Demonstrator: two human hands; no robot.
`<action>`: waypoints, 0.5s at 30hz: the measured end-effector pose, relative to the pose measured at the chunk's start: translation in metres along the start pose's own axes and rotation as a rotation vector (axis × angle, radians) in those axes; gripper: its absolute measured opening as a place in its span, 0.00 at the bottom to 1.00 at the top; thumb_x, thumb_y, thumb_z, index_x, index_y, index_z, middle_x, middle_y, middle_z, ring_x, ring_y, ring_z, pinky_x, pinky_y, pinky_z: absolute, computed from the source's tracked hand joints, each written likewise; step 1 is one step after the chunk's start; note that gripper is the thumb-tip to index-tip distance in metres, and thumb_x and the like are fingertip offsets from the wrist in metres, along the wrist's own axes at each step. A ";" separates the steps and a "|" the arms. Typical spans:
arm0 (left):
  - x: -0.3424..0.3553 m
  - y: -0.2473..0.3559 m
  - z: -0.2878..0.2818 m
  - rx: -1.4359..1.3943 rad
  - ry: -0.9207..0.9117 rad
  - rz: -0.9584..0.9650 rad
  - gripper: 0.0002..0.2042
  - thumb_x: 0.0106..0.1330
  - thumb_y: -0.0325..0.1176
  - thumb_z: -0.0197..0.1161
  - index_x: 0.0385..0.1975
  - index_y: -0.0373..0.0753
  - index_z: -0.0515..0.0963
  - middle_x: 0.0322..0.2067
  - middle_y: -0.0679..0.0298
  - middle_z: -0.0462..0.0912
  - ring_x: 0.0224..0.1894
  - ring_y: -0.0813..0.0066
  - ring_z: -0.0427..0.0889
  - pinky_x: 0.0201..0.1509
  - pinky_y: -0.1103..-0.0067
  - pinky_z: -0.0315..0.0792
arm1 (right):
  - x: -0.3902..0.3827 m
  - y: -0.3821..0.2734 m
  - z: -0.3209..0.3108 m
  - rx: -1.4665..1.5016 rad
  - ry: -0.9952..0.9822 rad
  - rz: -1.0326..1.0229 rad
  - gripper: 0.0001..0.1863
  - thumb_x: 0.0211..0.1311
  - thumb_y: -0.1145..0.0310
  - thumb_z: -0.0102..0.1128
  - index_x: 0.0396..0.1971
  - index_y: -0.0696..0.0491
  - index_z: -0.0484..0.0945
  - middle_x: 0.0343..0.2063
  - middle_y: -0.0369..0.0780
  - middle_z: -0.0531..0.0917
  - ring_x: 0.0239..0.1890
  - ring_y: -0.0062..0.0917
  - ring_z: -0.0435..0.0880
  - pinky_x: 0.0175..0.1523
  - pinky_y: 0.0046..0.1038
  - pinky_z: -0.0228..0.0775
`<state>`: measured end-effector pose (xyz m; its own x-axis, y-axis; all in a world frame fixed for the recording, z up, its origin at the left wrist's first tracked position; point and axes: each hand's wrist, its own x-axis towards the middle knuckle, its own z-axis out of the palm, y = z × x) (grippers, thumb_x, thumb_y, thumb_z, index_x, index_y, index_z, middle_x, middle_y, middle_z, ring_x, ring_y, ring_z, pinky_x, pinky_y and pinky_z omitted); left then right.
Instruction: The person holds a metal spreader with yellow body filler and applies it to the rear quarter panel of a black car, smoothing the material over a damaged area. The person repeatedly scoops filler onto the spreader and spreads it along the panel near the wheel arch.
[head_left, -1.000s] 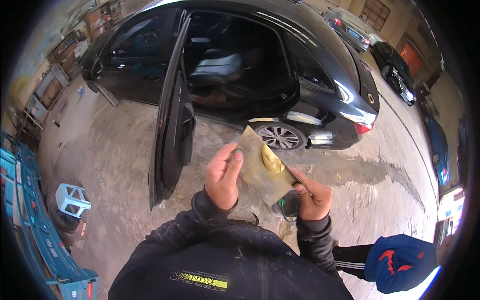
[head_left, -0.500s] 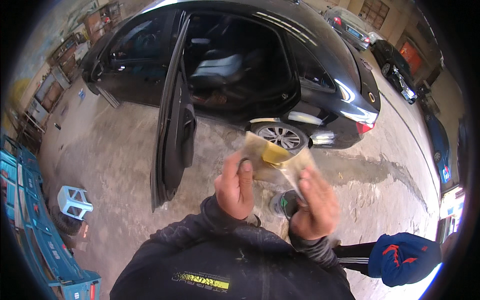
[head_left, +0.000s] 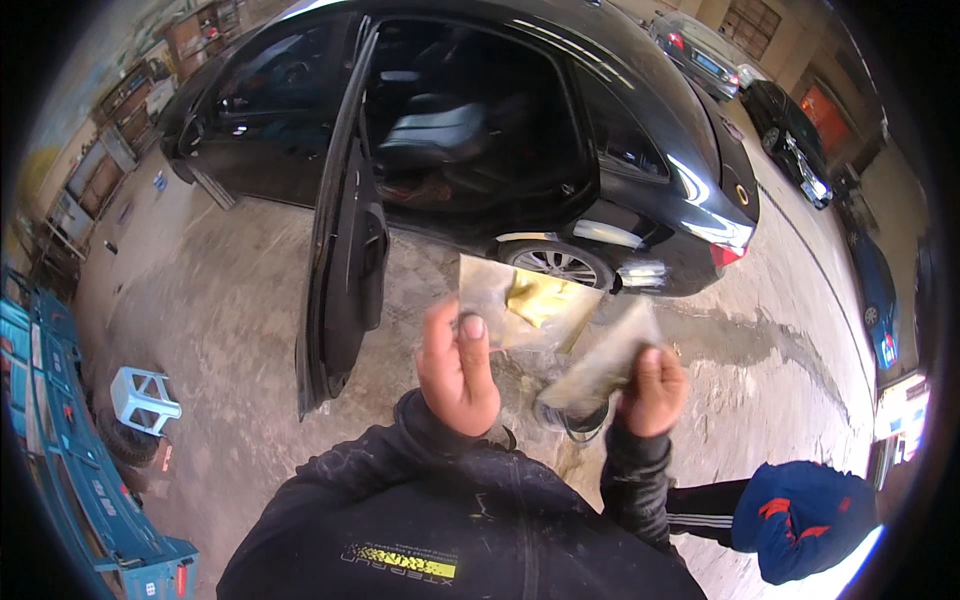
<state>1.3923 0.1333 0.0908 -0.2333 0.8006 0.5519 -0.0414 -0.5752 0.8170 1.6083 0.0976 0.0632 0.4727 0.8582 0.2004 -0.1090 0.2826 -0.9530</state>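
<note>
My left hand [head_left: 455, 375] pinches a flat, pale putty spreader [head_left: 482, 285] between thumb and fingers. A lump of yellow putty [head_left: 540, 300] is spread over its face. In my right hand [head_left: 652, 392] is a second pale spreader [head_left: 608, 362], slanting up and slightly blurred. The two spreaders are apart, side by side. Just below the right one, partly hidden by it, a dark round can [head_left: 580, 425] stands on the floor. Beyond my hands is a black car [head_left: 680, 215] with whitish patches on the panel around its rear wheel [head_left: 560, 264].
The car's rear door [head_left: 345, 260] stands open at left of centre. A light blue stool [head_left: 145, 400] and a tyre [head_left: 127, 440] are at the left, beside a teal rack [head_left: 90, 470]. Close on my right, a person in a blue top [head_left: 805, 520] bends over. More cars [head_left: 790, 135] are parked behind.
The spreaders have separated: the right one moved right and down, away from the left. The left spreader now faces up more, with its putty showing broadly. The person at right shifted slightly.
</note>
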 end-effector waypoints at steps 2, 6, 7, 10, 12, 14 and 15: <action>-0.005 0.001 0.003 0.191 -0.188 0.114 0.15 0.79 0.31 0.52 0.58 0.28 0.69 0.32 0.59 0.81 0.33 0.73 0.84 0.35 0.78 0.78 | -0.006 0.015 0.012 -0.011 -0.050 0.050 0.10 0.72 0.70 0.61 0.30 0.59 0.81 0.21 0.23 0.72 0.24 0.07 0.61 0.30 0.17 0.49; -0.011 -0.001 0.005 0.291 -0.561 0.282 0.14 0.73 0.25 0.57 0.56 0.27 0.72 0.30 0.47 0.83 0.25 0.54 0.84 0.29 0.67 0.77 | 0.000 0.004 0.013 0.064 0.113 -0.140 0.08 0.72 0.72 0.61 0.31 0.57 0.82 0.27 0.28 0.80 0.28 0.09 0.71 0.35 0.15 0.60; -0.011 -0.003 0.005 0.246 -0.647 0.317 0.15 0.73 0.24 0.57 0.57 0.28 0.71 0.28 0.48 0.83 0.24 0.53 0.84 0.28 0.67 0.76 | 0.006 -0.007 0.007 0.144 0.113 -0.158 0.06 0.72 0.72 0.60 0.33 0.57 0.82 0.31 0.30 0.83 0.30 0.11 0.74 0.38 0.15 0.66; -0.017 -0.007 -0.001 0.218 -0.812 0.234 0.16 0.73 0.25 0.57 0.58 0.30 0.72 0.29 0.50 0.83 0.25 0.56 0.84 0.28 0.67 0.76 | 0.023 -0.039 -0.005 0.324 0.306 -0.239 0.11 0.77 0.68 0.53 0.40 0.60 0.80 0.37 0.38 0.85 0.39 0.17 0.83 0.46 0.23 0.76; -0.020 -0.010 -0.004 0.183 -0.709 0.139 0.14 0.73 0.26 0.57 0.55 0.29 0.75 0.31 0.49 0.83 0.25 0.61 0.84 0.31 0.71 0.77 | 0.020 -0.049 -0.001 0.127 0.352 -0.469 0.16 0.80 0.65 0.48 0.42 0.63 0.80 0.38 0.42 0.86 0.43 0.23 0.85 0.48 0.27 0.78; -0.020 -0.013 -0.006 0.143 -0.584 -0.132 0.14 0.76 0.30 0.56 0.56 0.29 0.75 0.34 0.53 0.84 0.28 0.70 0.83 0.33 0.75 0.76 | 0.000 -0.044 0.015 -0.307 0.182 -0.707 0.22 0.81 0.60 0.45 0.46 0.65 0.81 0.43 0.50 0.87 0.41 0.28 0.86 0.47 0.31 0.79; -0.018 -0.014 -0.007 0.121 -0.514 -0.258 0.15 0.78 0.32 0.55 0.56 0.30 0.74 0.35 0.55 0.84 0.29 0.75 0.83 0.34 0.77 0.76 | -0.008 -0.044 0.020 -0.377 -0.092 -0.793 0.16 0.75 0.66 0.52 0.46 0.63 0.83 0.43 0.51 0.88 0.44 0.33 0.88 0.51 0.33 0.80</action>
<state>1.3907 0.1260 0.0680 0.2723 0.9080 0.3183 0.0840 -0.3520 0.9322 1.5921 0.0866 0.1077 0.2125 0.5049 0.8366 0.5246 0.6634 -0.5336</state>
